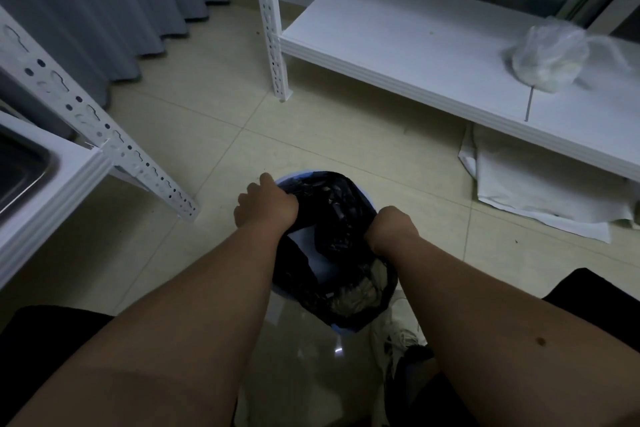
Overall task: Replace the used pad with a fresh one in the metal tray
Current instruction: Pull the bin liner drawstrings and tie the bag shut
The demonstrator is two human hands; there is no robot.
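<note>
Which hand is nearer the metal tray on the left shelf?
Left. The left hand grips the bin bag rim on the side toward the metal tray; the right hand grips the opposite side, farther away.

Metal tray (20,170) at far left edge, only a corner in view; dark steel, shiny rim, set on a white shelf; its floor is too dark to tell what lies in it. Pad (313,250) shows as a pale flat sheet inside the black bag (332,218) of the bin on the floor; tilted, mostly buried; probably the used one; crumpled whitish material lies nearer the bag's lower edge.
</note>
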